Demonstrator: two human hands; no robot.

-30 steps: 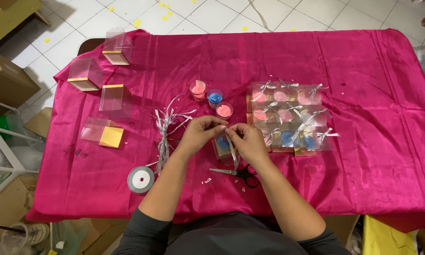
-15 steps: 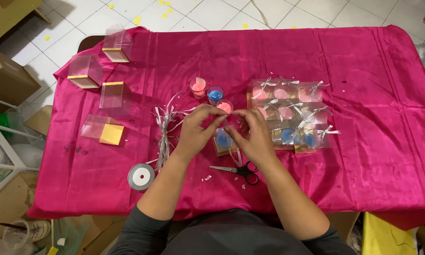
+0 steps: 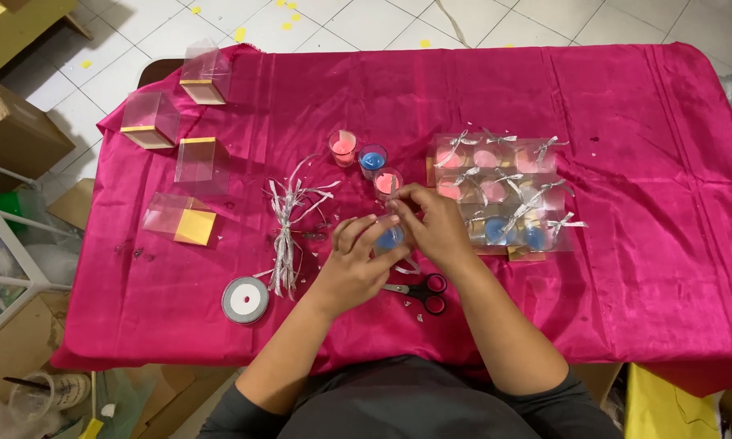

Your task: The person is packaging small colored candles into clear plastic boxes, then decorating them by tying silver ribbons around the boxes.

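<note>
Both hands meet near the middle of the worktop [image 3: 626, 106], which is draped in bright pink cloth. The left hand [image 3: 356, 264] curls round a small clear box [image 3: 389, 238] with a blue candle inside, its fingers closed against the near side, so most of the box is hidden. The right hand [image 3: 433, 225] sits just beyond and to the right, fingertips pinched together at the top of the box. It seems to hold a thin silver ribbon [image 3: 409, 265], but the pinch itself is too small to make out; a short loose end shows below the hands.

Black-handled scissors [image 3: 419, 290] lie just beside the wrists, the blades partly under the left hand. A bundle of cut silver strips [image 3: 286, 228] lies to the left, with a ribbon spool [image 3: 245, 300] nearer the worktop edge. Three open candle cups [image 3: 366, 162], two pink and one blue, stand behind the hands. To the right a block of finished boxes [image 3: 500, 191] with silver bows is packed together, its near-left corner covered by the right hand. Four empty clear boxes [image 3: 183, 223] sit well apart on the left side.
</note>
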